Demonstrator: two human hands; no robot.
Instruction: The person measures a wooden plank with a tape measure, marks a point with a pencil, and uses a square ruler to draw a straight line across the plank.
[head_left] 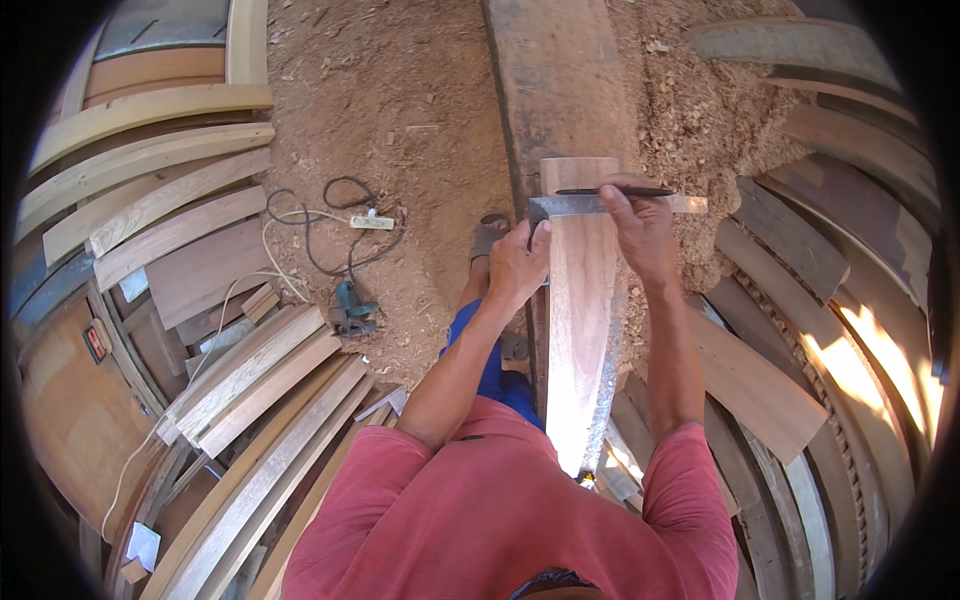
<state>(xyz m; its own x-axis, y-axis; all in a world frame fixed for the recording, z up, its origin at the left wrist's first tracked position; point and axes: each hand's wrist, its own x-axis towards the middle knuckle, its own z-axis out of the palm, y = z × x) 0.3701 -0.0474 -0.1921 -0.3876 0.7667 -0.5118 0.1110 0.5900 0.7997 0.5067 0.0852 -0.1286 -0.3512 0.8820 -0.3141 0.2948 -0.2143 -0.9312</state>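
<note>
A pale wooden board [580, 310] lies lengthwise in front of me, on top of a thick worn beam. Across it, near its far end, rests a metal try square [575, 205], its dark stock against the board's left edge. My left hand [522, 265] is closed on the stock. My right hand [642, 230] grips a thin dark pencil [580, 191], which lies along the far side of the square's blade. The right thumb presses on the blade, whose end sticks out past the board's right edge.
The thick beam [555, 90] runs away from me over dirt and wood shavings [690, 120]. At left, a green power tool [352, 310] sits near tangled cables and a white power strip [372, 222]. Stacked planks [180, 200] line the left; more boards [760, 380] lie at right.
</note>
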